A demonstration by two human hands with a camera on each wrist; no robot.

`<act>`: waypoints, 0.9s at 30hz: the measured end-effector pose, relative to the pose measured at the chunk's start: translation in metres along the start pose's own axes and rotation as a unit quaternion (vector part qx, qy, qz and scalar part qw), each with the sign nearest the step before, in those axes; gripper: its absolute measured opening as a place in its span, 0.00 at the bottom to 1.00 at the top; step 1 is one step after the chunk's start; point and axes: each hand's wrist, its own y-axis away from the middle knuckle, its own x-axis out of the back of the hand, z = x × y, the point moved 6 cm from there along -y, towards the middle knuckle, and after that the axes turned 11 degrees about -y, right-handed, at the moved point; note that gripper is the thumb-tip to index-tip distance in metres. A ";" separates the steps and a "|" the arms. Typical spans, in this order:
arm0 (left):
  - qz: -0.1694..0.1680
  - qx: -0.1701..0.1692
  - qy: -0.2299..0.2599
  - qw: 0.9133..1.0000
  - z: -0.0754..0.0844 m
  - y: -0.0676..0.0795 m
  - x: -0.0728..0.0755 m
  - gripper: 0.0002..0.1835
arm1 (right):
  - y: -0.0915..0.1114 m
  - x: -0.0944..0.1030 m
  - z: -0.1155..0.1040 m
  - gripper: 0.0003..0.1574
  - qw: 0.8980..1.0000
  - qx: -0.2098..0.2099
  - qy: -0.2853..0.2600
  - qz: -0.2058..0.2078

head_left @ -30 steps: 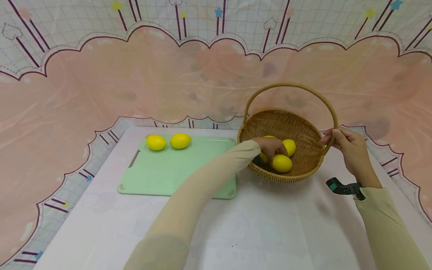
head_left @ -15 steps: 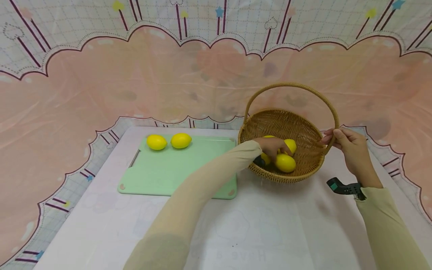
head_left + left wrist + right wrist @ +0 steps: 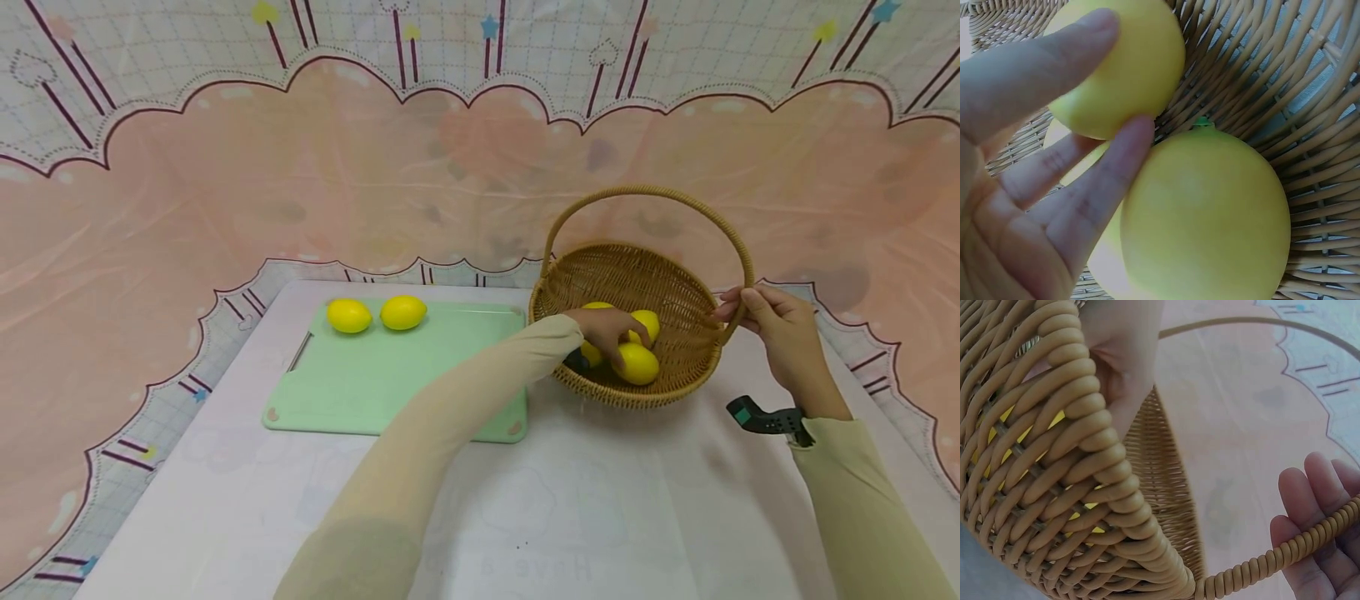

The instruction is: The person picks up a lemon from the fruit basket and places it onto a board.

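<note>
My left hand (image 3: pixel 606 330) reaches into a wicker basket (image 3: pixel 690 350) and pinches the front lemon (image 3: pixel 637 365). In the left wrist view, the thumb lies across this lemon (image 3: pixel 1141 69) while the fingertips (image 3: pixel 1138 134) press its lower side. A second lemon (image 3: pixel 1210 212) with a green tip sits right beside those fingers. More yellow lemons lie partly hidden under the hand. My right hand (image 3: pixel 783 329) grips the right end of the basket's hoop handle (image 3: pixel 652 190), with the fingers behind the wrapped cane in the right wrist view.
Left of the basket, a pale green cutting board (image 3: pixel 345 392) lies on the white-covered table (image 3: pixel 600 500). Two lemons (image 3: pixel 348 316) rest along its far edge. A patterned cloth (image 3: pixel 360 192) hangs behind, and the left forearm crosses over the board.
The front lemon has shifted slightly right within the basket, and the left fingers have moved closer around it. My right hand stays on the handle.
</note>
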 end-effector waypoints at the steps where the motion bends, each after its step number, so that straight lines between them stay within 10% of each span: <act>1: 0.000 -0.001 0.001 1.000 0.000 -0.001 0.000 0.30 | 0.000 0.000 0.000 0.16 1.000 -0.001 0.001 0.000; 27: -0.004 -0.041 -0.028 0.999 0.003 -0.009 0.000 0.24 | -0.003 0.003 0.001 0.16 1.000 -0.004 0.026 0.011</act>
